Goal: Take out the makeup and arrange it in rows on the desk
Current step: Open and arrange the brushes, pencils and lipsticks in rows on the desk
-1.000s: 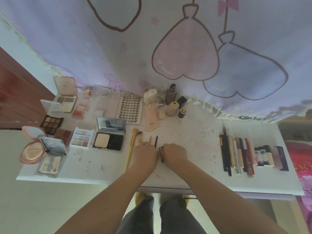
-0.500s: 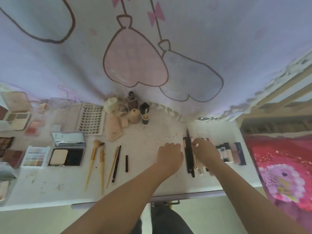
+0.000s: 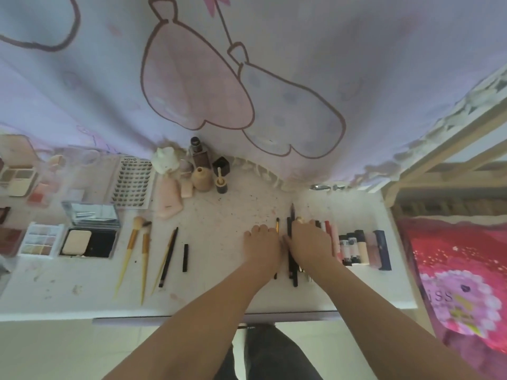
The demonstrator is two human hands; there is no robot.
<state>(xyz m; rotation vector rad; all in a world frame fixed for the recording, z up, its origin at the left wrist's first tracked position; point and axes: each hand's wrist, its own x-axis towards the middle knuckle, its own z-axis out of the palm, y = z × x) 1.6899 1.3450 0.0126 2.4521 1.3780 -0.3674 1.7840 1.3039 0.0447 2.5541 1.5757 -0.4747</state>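
Note:
On the white desk my left hand lies with fingers curled down, and a thin pencil with a gold tip runs under its thumb side. My right hand covers a row of pens and pencils, with its fingers curled over them. Its thumb touches a long black pen. Right of that hand stand lipsticks and tubes in a row. To the left lie two tan brushes, a black liner and a short black stick.
At the left are a black powder compact, a pale eyeshadow palette and a lash tray. Small bottles stand at the back by a lilac curtain. A red bedcover borders the desk's right edge.
Both hands left the brushes and liner in the middle and moved right to the pen row. Since half a second ago the thin pencil lies apart from the black pens, by my left hand.

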